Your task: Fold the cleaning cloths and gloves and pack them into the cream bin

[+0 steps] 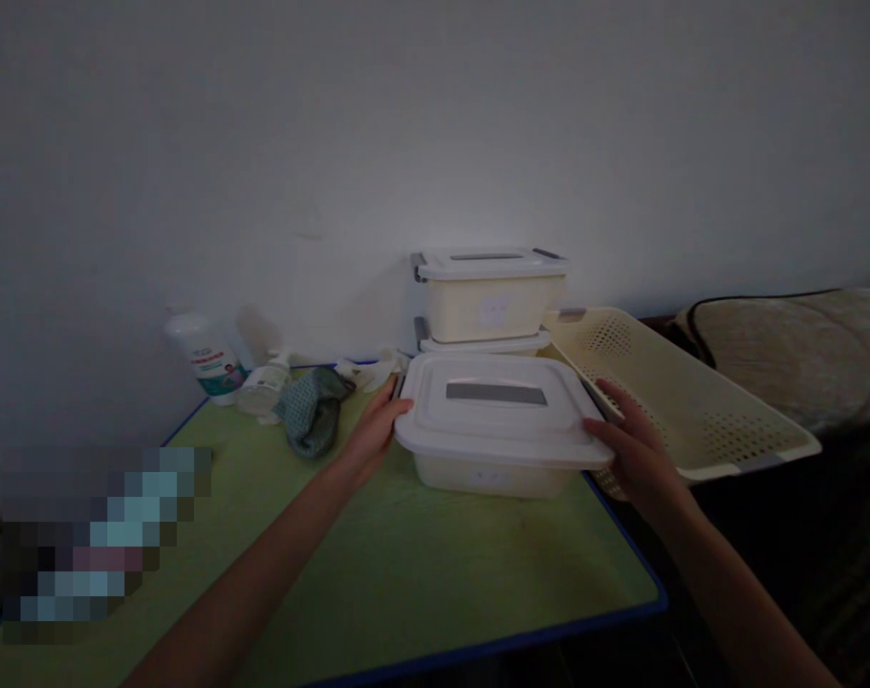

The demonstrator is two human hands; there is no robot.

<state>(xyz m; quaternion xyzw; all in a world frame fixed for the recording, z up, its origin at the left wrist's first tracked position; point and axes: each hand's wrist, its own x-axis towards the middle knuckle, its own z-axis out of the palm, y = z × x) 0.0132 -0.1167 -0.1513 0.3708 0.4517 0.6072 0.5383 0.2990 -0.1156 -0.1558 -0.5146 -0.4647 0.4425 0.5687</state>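
A white lidded plastic box [498, 420] with a grey handle in its lid stands on the green table [378, 564]. My left hand [375, 428] presses against the box's left side, fingers together along the rim. My right hand [632, 447] grips the box's right edge under the lid. Behind it two similar lidded boxes [489, 296] are stacked against the wall.
A cream perforated basket [683, 392] leans at the table's right edge. A white bottle [206, 358], a small clear bottle [263, 387] and a grey-green cloth [312, 411] lie at the back left. A cushion [793, 344] sits at far right.
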